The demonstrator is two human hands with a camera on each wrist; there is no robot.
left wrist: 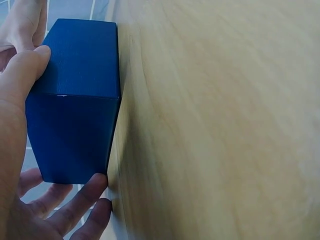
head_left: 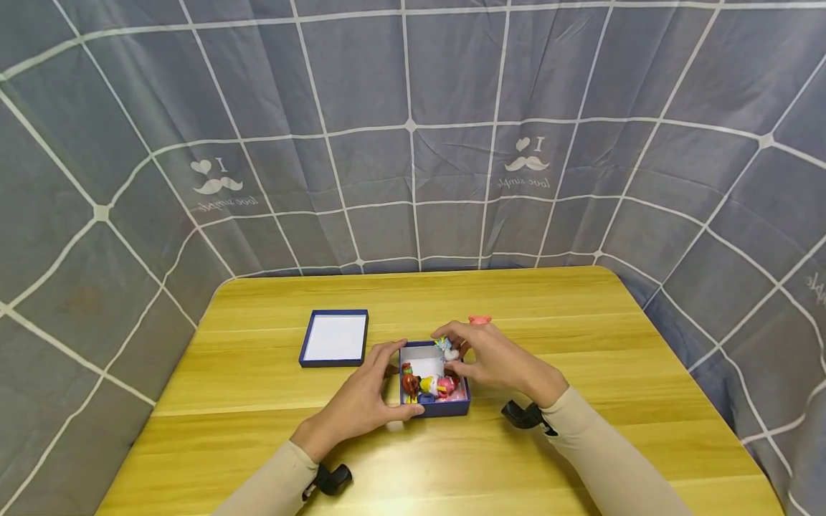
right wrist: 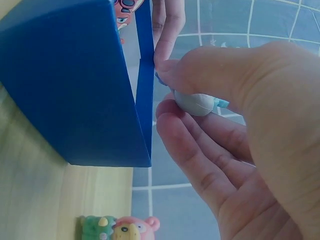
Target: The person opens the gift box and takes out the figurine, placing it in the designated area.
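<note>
On the table stands a dark blue box (head_left: 445, 409) with no lid on, its white inside facing up. My left hand (head_left: 358, 393) holds it, thumb at the near wall and fingers along the left side. Small toy figures (head_left: 429, 385) lie inside in the near half, among them a brown one, a yellow one and a pink one. Between thumb and fingertips, my right hand (head_left: 495, 356) pinches a light blue and white toy figure (right wrist: 194, 104) over the box's far right corner. Fingers partly cover that figure.
A blue-edged box lid (head_left: 334, 338) lies white side up, left of the box and farther back. Behind my right hand sits a pink toy figure (head_left: 480, 319), with green beside it in the right wrist view. A grey gridded curtain (head_left: 452, 172) encloses the wooden table (head_left: 245, 430).
</note>
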